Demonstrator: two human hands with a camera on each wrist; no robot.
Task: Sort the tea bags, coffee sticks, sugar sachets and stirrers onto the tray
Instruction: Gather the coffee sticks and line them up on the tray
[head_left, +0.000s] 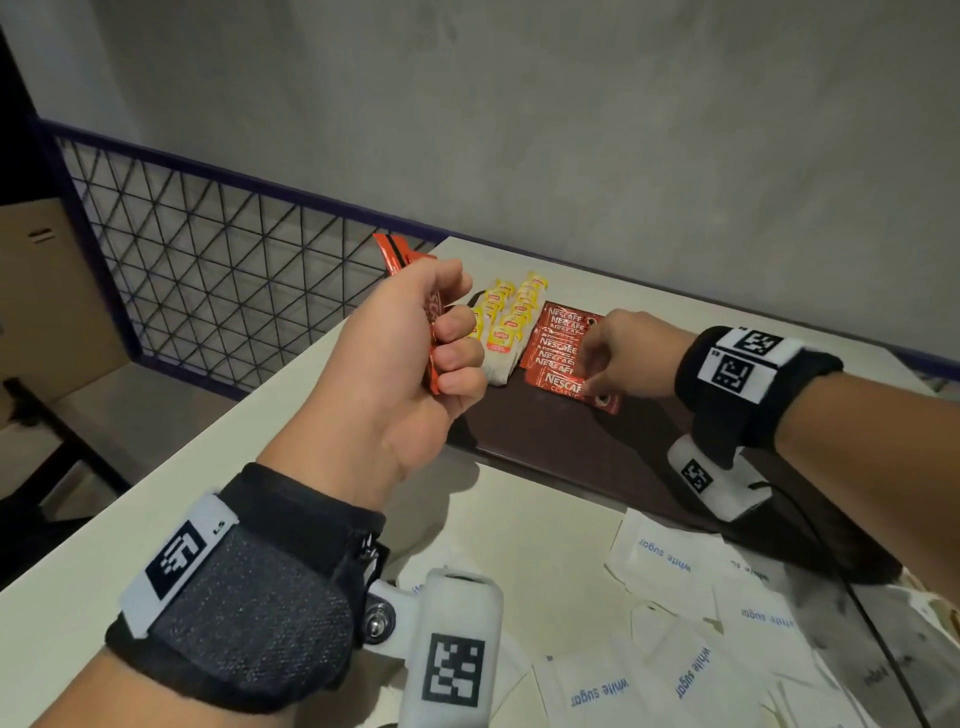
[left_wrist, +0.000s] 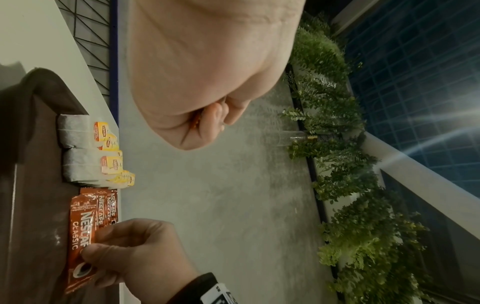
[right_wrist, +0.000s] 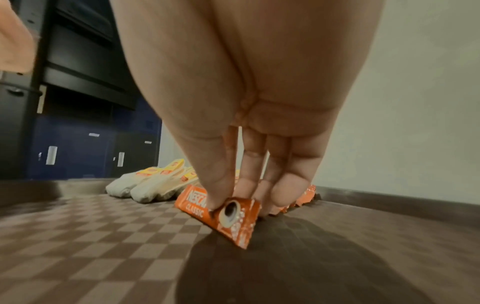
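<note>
A dark brown tray (head_left: 545, 436) lies on the white table. At its far end sit several yellow-tagged tea bags (head_left: 506, 322) and, beside them, a row of red Nescafe coffee sticks (head_left: 558, 338). My right hand (head_left: 592, 376) pinches the nearest coffee stick (right_wrist: 226, 214) between thumb and fingers, one edge lifted off the tray floor (right_wrist: 103, 246). My left hand (head_left: 452, 345) hovers over the tray's left edge and grips a bunch of coffee sticks (head_left: 402, 260) in its fist. White sugar sachets (head_left: 675, 561) lie loose on the table near me. No stirrers show.
A wire mesh railing (head_left: 218, 270) runs along the table's left side, with a grey wall (head_left: 571, 130) behind. A cable (head_left: 831, 561) trails from my right wrist across the tray's near corner. The tray's near half holds nothing.
</note>
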